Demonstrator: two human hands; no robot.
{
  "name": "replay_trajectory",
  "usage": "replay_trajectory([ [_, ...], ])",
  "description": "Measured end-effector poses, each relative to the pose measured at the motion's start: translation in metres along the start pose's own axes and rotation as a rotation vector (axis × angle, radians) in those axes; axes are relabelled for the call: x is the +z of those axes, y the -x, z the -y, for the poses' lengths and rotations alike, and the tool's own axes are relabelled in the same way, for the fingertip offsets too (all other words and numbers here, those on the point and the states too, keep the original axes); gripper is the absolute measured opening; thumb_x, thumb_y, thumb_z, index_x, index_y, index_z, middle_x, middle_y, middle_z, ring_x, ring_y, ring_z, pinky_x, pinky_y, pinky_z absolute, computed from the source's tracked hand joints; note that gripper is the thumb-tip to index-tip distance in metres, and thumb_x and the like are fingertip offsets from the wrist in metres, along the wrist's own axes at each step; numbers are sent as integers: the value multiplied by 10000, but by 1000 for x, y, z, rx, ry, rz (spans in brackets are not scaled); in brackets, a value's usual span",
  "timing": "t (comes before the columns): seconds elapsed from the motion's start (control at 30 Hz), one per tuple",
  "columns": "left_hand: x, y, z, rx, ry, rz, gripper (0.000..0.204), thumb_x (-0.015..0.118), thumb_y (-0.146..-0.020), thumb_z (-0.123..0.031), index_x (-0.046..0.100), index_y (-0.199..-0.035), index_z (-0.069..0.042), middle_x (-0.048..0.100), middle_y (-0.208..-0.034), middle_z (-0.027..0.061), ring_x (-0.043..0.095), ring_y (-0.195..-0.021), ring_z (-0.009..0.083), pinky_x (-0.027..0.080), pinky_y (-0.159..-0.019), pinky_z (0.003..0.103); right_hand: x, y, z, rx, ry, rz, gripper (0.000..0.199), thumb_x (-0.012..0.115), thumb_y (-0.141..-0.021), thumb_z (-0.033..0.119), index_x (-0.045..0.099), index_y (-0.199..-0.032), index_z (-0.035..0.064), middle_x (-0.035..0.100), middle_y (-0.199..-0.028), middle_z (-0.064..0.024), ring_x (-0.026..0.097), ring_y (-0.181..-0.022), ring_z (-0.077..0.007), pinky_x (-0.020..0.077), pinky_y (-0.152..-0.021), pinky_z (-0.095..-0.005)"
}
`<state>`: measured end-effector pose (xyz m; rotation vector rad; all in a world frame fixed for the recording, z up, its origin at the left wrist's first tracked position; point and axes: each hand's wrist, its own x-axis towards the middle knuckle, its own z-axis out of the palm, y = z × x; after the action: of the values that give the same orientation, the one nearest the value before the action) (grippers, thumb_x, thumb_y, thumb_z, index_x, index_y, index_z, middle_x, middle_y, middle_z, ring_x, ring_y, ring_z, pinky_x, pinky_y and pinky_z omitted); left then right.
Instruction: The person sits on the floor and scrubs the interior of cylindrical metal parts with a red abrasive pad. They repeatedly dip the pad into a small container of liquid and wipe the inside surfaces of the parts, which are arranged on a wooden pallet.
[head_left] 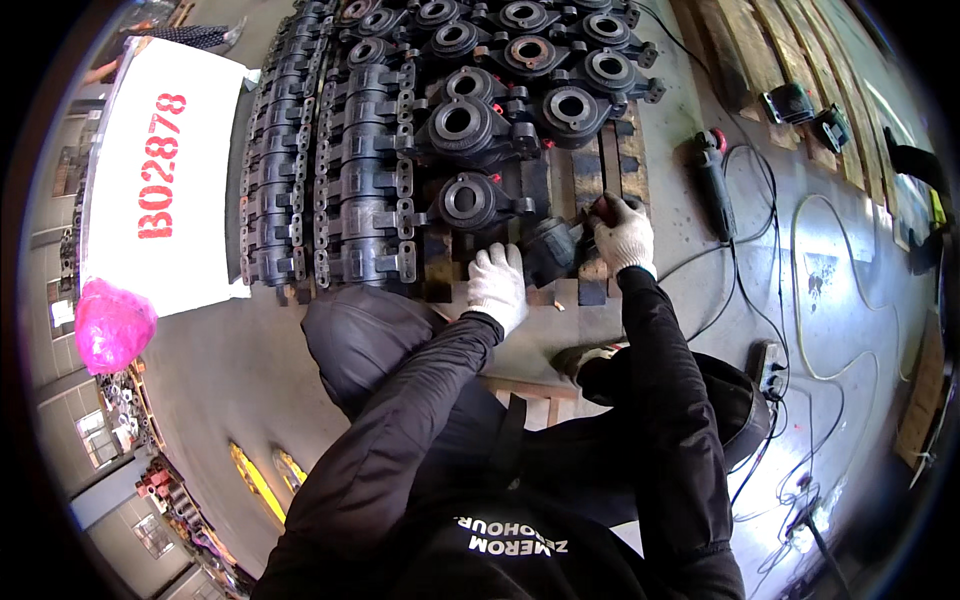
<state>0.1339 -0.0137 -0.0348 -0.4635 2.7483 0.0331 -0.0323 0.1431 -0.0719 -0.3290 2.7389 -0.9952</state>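
Along the near edge of the wooden pallet (592, 291), a dark metal block (551, 250) sits between the person's gloved hands. The left hand (498, 286) is just beside it, fingers nearly straight and slightly parted, with nothing visible in them. The right hand (628, 237) is at the block's other side, fingers partly bent; whether they grip anything cannot be told. Rightward, an angle grinder (715, 190) lies on the floor (672, 205).
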Motion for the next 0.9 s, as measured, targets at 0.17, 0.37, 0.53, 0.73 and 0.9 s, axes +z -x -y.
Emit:
replay_trajectory([
  [0.17,6,-2,3,16,13,-29,751,841,-716,-275,482,-1319,-9,527,-1272,186,550,-1150,359,491,-948,457,13,-10,9,-114,23,-158,355,732,-802,163,768,-1155,188,688,-1134,-183,664,-1043,-408,548,-917,-473],
  [0.37,-3,-9,12,94,-43,-3,746,803,-697,-245,494,-1330,1,530,-1236,174,553,-1125,358,505,-929,442,5,23,6,-109,-39,-224,278,734,-822,122,679,-1094,132,700,-1053,-159,673,-979,-406,553,-845,-496],
  [0.53,-3,-10,14,106,-29,-15,797,806,-701,-253,474,-1375,13,526,-1249,178,548,-1141,363,506,-935,452,-23,34,2,-240,145,-136,169,740,-823,135,733,-992,150,700,-978,-137,671,-925,-392,534,-819,-497],
  [0.73,2,-8,15,110,-1,-10,784,795,-727,-267,470,-1376,29,514,-1261,195,537,-1142,373,492,-938,464,-16,16,11,-326,162,-103,117,738,-816,138,733,-933,133,697,-959,-127,658,-924,-388,520,-809,-499],
  [0.9,-12,-10,6,122,-1,-6,726,749,-748,-208,481,-1376,38,527,-1237,200,543,-1122,373,486,-929,468,-6,0,8,-305,73,-158,103,734,-817,135,725,-919,120,698,-947,-128,656,-926,-394,531,-803,-490],
])
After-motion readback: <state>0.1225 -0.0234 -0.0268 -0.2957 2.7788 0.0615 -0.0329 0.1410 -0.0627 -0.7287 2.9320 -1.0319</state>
